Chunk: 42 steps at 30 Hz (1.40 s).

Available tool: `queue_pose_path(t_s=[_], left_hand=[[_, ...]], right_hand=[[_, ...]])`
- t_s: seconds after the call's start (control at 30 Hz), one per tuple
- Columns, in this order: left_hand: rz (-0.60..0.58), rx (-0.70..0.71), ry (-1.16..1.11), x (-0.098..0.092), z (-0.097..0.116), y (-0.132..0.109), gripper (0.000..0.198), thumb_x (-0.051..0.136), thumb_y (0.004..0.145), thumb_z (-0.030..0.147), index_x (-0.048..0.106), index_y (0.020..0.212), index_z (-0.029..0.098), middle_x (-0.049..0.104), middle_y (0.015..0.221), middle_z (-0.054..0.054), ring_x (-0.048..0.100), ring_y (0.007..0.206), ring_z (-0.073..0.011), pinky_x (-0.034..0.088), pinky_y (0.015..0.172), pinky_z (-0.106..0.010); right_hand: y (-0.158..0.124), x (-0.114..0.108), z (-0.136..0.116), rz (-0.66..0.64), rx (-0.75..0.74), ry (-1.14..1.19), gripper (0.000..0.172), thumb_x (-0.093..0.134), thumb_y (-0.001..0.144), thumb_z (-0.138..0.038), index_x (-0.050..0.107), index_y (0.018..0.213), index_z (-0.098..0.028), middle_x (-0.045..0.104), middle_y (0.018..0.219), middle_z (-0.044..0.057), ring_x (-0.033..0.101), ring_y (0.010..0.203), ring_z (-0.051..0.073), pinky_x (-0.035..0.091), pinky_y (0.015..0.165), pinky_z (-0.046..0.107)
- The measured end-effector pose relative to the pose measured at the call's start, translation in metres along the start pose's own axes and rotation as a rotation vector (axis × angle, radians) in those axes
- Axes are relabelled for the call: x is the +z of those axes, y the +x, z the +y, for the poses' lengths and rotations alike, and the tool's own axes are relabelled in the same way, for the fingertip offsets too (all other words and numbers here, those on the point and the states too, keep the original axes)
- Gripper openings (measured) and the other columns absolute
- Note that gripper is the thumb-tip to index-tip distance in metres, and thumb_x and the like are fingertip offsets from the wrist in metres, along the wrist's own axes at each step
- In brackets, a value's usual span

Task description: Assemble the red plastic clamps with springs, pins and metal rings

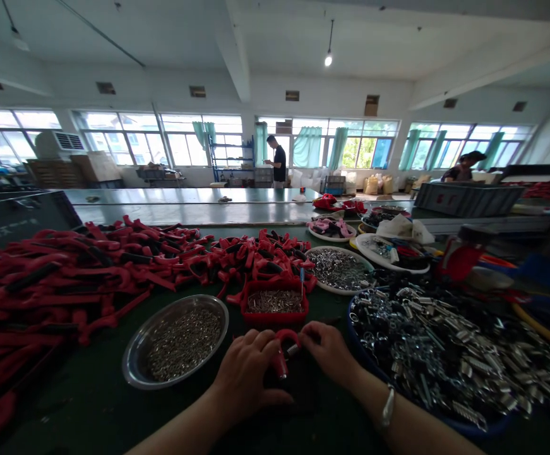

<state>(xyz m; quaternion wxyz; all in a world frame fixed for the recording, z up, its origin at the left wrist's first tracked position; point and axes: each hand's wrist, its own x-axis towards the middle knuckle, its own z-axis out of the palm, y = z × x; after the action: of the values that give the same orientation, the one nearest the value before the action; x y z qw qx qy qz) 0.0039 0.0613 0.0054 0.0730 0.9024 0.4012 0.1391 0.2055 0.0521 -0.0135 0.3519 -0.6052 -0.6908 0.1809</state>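
Our left hand (246, 373) has a tight grip on a red plastic piece (279, 361); our right hand (328, 351) pinches its small metal part (292, 349).

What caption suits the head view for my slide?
Left hand and right hand hold a red plastic handle beside a steel bowl.

On the workbench (89, 411), a heap of plastic handles (52, 284) spreads across the left side and back toward the middle. In front of it sit a steel bowl (135, 360) of small metal parts and, to its right, a plastic tray (275, 319) of pins. The left hand (246, 373) and right hand (329, 354) hold one plastic handle (279, 363) between them, just before the tray. A plate (331, 289) of metal parts lies behind and right of the tray, and a basin (473, 433) heaped with springs (468, 363) lies right of the right hand. Beyond the bench runs a second table (184, 196), with a person (277, 161) standing past it before the windows (364, 145)
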Motion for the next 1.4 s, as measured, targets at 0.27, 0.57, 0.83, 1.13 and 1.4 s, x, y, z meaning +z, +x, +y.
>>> queue_pose_path(t_s=[0.27, 0.57, 0.83, 1.13, 1.4], left_hand=[[0.044, -0.043, -0.112, 0.015, -0.007, 0.001, 0.075, 0.07, 0.045, 0.063, 0.053, 0.107, 0.023, 0.055, 0.12, -0.009, 0.045, 0.114, -0.0341, 0.027, 0.099, -0.053], [-0.062, -0.085, -0.086, 0.008, -0.01, 0.018, 0.111, 0.062, 0.033, 0.078, 0.045, 0.128, 0.023, 0.052, 0.124, -0.01, 0.043, 0.112, -0.0359, 0.029, 0.098, -0.048], [-0.094, -0.072, -0.148, 0.003, -0.012, 0.011, 0.106, 0.064, 0.036, 0.075, 0.047, 0.127, 0.025, 0.054, 0.122, -0.007, 0.043, 0.111, -0.0334, 0.029, 0.099, -0.044], [-0.027, -0.069, -0.18, 0.006, -0.016, 0.011, 0.105, 0.065, 0.03, 0.076, 0.053, 0.12, 0.023, 0.058, 0.117, -0.008, 0.047, 0.11, -0.0334, 0.027, 0.101, -0.045], [0.048, -0.118, -0.247, 0.014, -0.017, 0.011, 0.132, 0.071, 0.03, 0.067, 0.016, 0.14, 0.021, 0.06, 0.113, -0.01, 0.049, 0.108, -0.032, 0.001, 0.105, -0.059]], right_hand=[[0.0, 0.0, -0.007, 0.002, -0.084, -0.257, 0.018, 0.048, 0.085, -0.024, 0.063, 0.076, -0.018, 0.065, 0.078, 0.004, 0.058, 0.075, 0.017, 0.041, 0.069, 0.026], [-0.026, 0.005, -0.005, -0.129, -0.168, -0.715, 0.047, 0.05, 0.085, -0.024, 0.042, 0.132, -0.028, 0.064, 0.109, 0.01, 0.058, 0.096, 0.027, 0.048, 0.07, 0.032], [-0.06, -0.044, -0.007, -0.161, 0.099, -0.781, 0.042, 0.049, 0.08, -0.026, 0.055, 0.12, -0.016, 0.065, 0.102, 0.016, 0.061, 0.089, 0.031, 0.05, 0.072, 0.043], [-0.092, -0.05, 0.009, -0.161, 0.379, 0.233, 0.064, 0.042, 0.075, -0.026, 0.033, 0.136, -0.012, 0.066, 0.103, 0.012, 0.066, 0.084, 0.024, 0.054, 0.066, 0.033], [-0.1, -0.056, -0.028, -0.095, -0.073, -0.217, 0.048, 0.046, 0.077, -0.026, 0.051, 0.124, -0.035, 0.065, 0.11, 0.006, 0.064, 0.092, 0.024, 0.054, 0.074, 0.03]])
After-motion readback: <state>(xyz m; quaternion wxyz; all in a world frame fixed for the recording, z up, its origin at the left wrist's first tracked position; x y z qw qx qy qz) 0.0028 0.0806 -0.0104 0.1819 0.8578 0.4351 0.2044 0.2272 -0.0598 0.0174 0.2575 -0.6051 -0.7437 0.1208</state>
